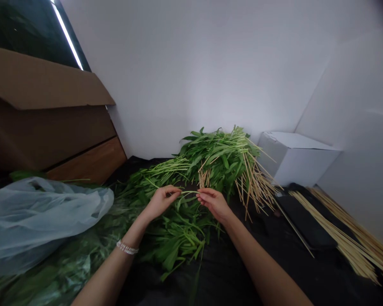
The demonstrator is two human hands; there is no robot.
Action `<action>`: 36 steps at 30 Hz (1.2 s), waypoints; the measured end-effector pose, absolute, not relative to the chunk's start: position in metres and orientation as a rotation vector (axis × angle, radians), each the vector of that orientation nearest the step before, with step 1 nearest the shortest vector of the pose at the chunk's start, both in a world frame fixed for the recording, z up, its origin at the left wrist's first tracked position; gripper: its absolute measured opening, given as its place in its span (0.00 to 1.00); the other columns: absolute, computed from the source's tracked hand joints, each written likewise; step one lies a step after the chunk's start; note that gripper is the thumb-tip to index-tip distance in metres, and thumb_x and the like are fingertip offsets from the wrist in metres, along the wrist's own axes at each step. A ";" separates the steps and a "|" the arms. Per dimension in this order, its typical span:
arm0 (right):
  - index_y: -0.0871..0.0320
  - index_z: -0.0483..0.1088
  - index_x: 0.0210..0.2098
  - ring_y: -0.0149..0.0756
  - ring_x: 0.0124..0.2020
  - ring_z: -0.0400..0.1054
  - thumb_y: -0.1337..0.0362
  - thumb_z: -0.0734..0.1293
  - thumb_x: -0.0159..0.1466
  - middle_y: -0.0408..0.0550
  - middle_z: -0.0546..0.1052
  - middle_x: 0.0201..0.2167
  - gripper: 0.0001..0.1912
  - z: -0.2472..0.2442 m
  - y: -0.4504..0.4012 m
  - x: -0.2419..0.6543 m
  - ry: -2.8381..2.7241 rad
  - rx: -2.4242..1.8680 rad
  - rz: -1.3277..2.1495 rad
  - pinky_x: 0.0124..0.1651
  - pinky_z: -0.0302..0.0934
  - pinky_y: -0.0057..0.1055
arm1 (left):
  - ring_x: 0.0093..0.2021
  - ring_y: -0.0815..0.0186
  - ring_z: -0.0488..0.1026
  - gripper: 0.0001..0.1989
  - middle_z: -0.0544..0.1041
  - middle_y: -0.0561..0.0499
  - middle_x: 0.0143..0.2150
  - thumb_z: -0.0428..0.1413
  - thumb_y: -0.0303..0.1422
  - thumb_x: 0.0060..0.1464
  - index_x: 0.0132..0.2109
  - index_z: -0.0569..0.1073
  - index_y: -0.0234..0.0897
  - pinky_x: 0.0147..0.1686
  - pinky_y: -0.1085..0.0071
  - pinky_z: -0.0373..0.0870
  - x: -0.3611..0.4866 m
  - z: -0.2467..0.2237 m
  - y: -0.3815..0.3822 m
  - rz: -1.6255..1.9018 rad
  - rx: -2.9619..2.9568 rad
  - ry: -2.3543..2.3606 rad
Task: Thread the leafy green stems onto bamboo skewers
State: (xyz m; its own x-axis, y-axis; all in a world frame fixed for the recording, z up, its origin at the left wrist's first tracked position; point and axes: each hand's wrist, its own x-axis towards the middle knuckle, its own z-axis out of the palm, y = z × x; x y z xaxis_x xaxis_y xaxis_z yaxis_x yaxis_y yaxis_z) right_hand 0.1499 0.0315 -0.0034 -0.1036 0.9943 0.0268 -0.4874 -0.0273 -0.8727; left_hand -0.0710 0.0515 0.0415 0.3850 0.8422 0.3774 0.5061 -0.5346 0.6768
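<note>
Between my two hands a thin green stem [189, 192] stretches sideways, bowed slightly upward. My left hand [164, 201] pinches its left end with thumb and fingers. The right end is pinched in the fingertips of my right hand [213, 203]. Loose leafy greens [178, 238] lie just below and behind my hands on a black sheet [225, 272]. Farther back rises a pile of leafy stalks [223, 148]; thin wooden sticks [257, 187] poke out of its right side. Whether the held stem has a stick in it I cannot tell.
At the right lie bundles of thin sticks [335, 233] across a black flat object [309, 225]. A white box [301, 155] stands by the wall. On the left are a clear plastic bag [44, 212], more greens and a large cardboard box [47, 131].
</note>
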 end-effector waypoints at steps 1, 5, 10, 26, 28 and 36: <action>0.57 0.78 0.34 0.32 0.30 0.72 0.60 0.77 0.46 0.49 0.81 0.31 0.16 -0.005 0.033 0.150 -0.927 -0.786 1.449 0.34 0.64 0.29 | 0.38 0.62 0.75 0.11 0.80 0.47 0.37 0.54 0.37 0.56 0.38 0.80 0.38 0.40 0.68 0.69 -0.071 0.038 0.050 1.014 2.242 1.177; 0.55 0.78 0.34 0.36 0.28 0.72 0.60 0.73 0.52 0.48 0.80 0.29 0.10 -0.013 0.035 0.149 -1.160 -0.943 1.189 0.34 0.65 0.34 | 0.40 0.61 0.75 0.11 0.80 0.46 0.38 0.52 0.33 0.58 0.39 0.79 0.39 0.44 0.66 0.67 -0.073 0.023 0.043 1.045 2.546 1.286; 0.51 0.78 0.32 0.39 0.32 0.73 0.64 0.66 0.58 0.46 0.80 0.29 0.07 -0.015 0.027 0.141 -1.539 -1.103 0.626 0.41 0.64 0.36 | 0.39 0.59 0.74 0.08 0.80 0.48 0.35 0.54 0.33 0.55 0.36 0.78 0.40 0.42 0.65 0.66 -0.071 0.015 0.036 1.109 2.637 1.465; 0.53 0.74 0.33 0.39 0.29 0.72 0.60 0.64 0.62 0.46 0.78 0.27 0.07 -0.012 0.024 0.142 -1.440 -1.162 0.514 0.36 0.63 0.32 | 0.18 0.76 0.57 0.14 0.67 0.58 0.23 0.56 0.43 0.55 0.41 0.71 0.37 0.19 0.80 0.55 -0.083 0.029 0.037 1.619 1.369 0.989; 0.53 0.74 0.33 0.39 0.30 0.71 0.60 0.64 0.62 0.46 0.78 0.27 0.07 -0.011 0.021 0.138 -1.464 -1.147 0.486 0.36 0.62 0.32 | 0.16 0.77 0.49 0.22 0.63 0.59 0.21 0.53 0.50 0.56 0.45 0.71 0.36 0.15 0.79 0.46 -0.079 0.032 0.033 1.487 1.237 0.854; 0.53 0.74 0.34 0.38 0.29 0.72 0.61 0.64 0.62 0.45 0.77 0.27 0.07 -0.009 0.015 0.133 -1.490 -1.141 0.499 0.36 0.63 0.32 | 0.20 0.72 0.56 0.51 0.73 0.45 0.30 0.34 0.69 0.47 0.55 0.71 0.29 0.15 0.75 0.47 -0.084 0.036 0.032 1.234 0.959 0.695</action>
State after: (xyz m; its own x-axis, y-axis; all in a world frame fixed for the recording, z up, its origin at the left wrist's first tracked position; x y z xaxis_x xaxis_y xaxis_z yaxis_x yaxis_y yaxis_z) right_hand 0.1332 0.0148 -0.0086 0.1076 0.8540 0.5091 0.3751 0.4393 -0.8163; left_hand -0.0838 0.0321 0.0360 0.2194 0.9739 0.0582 -0.4552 0.0495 0.8890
